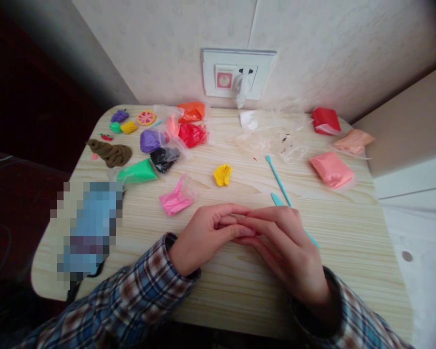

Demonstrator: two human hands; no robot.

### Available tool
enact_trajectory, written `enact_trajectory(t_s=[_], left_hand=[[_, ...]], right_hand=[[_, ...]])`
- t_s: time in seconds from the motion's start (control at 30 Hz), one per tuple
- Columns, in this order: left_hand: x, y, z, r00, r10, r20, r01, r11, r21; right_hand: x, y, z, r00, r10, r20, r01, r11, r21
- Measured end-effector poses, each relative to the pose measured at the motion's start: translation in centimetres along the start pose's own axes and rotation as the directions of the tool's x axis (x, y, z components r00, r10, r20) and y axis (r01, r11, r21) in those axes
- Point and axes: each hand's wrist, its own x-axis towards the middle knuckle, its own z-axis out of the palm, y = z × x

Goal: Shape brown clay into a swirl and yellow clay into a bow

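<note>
My left hand and my right hand meet over the front middle of the table, fingers closed together. Whatever lies between them, if anything, is hidden by the fingers. Just beyond sits a lump of yellow clay. Left of it lies a small bag of pink clay. A turquoise modelling stick lies on the table past my right hand. Partly covered by that hand is a second turquoise tool with a flat blade end.
Bags of green, black, purple and red clay crowd the left back. Coiled brown clay and small clay fruits stand farther left. A blurred-out device lies front left. Clear wrappers and salmon clay lie right.
</note>
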Motion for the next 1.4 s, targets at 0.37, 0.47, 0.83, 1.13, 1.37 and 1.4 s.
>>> enact_trajectory(t_s=[0.37,0.47,0.83,1.13,1.37,1.4], left_hand=[[-0.4,0.2,-0.2,0.999,0.038,-0.005,-0.038,0.998,-0.042],[-0.5,0.4,-0.1,0.998,0.066,-0.017,-0.066,0.997,0.039],[-0.2,0.2,-0.3,0.998,0.06,-0.019,-0.059,0.997,0.056],[0.1,0.3,-0.4,0.99,0.122,-0.074,-0.117,0.99,0.074],[0.0,0.3,-0.2,0.994,0.11,-0.013,-0.108,0.99,0.092],[0.0,0.3,-0.2,0.994,0.106,-0.009,-0.104,0.991,0.089]], right_hand=[[-0.8,0.8,-0.3,0.983,0.18,-0.048,-0.176,0.981,0.077],[-0.6,0.7,-0.1,0.984,0.178,-0.017,-0.176,0.979,0.102],[0.1,-0.1,0.0,0.973,0.22,-0.068,-0.21,0.969,0.13],[0.4,-0.3,-0.1,0.956,0.278,-0.092,-0.256,0.947,0.195],[0.6,-0.2,0.4,0.882,0.46,-0.104,-0.392,0.838,0.38],[0.6,-0.2,0.4,0.881,0.463,-0.099,-0.394,0.832,0.39]])
